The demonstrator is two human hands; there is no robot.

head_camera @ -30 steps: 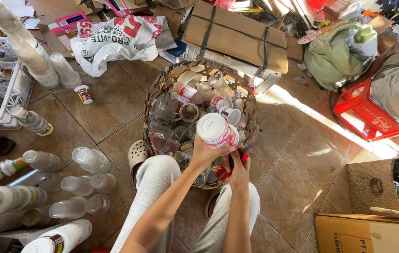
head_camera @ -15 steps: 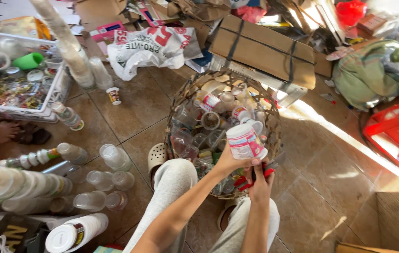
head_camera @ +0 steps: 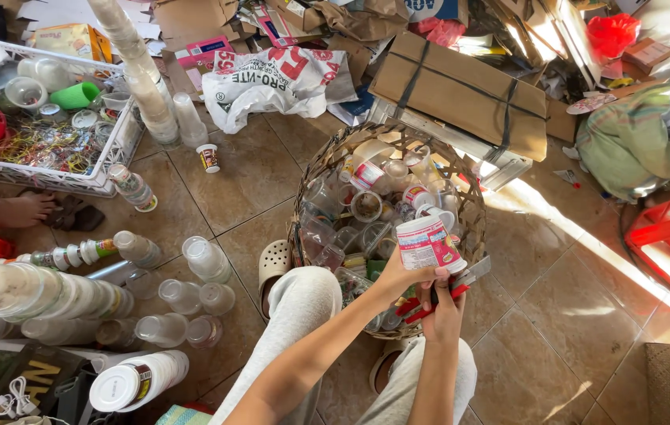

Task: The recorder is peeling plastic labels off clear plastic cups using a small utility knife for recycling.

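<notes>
Recycling sorting floor: stacked cups [head_camera: 142, 75], cardboard [head_camera: 461, 90]

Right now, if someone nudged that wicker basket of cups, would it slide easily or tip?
The basket looks wide and low, so probably hard to tip. Its cups seem thin plastic, so likely light enough to slide on the smooth tiles. The piled cups might rattle.

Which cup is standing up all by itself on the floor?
The small printed cup with the dark band, upright on the tile by the white plastic bag. The clear cups nearby lie on their sides.

Cup [head_camera: 428, 244] tilted from mouth-up onto side; right hand [head_camera: 443, 308] raised cutter [head_camera: 461, 283] beneath it.
</notes>
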